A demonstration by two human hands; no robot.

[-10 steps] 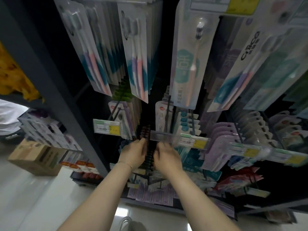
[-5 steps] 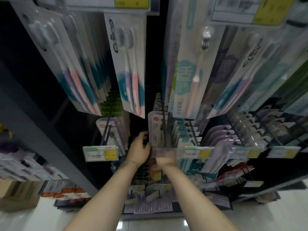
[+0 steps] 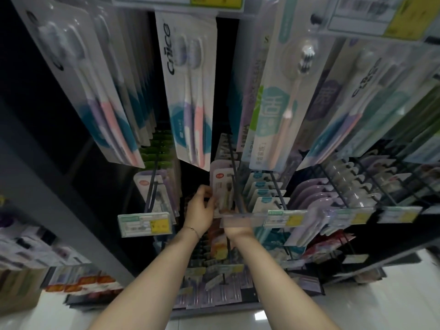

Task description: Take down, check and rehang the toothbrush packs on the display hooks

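White pack sits at the centre hook, its left edge pinched by the left hand. Right hand is mostly hidden behind a clear label strip; its grip cannot be told.

Dim and dark in the middle. Bright shine on the floor below. Blurry all over, bent and stretched near the edges.
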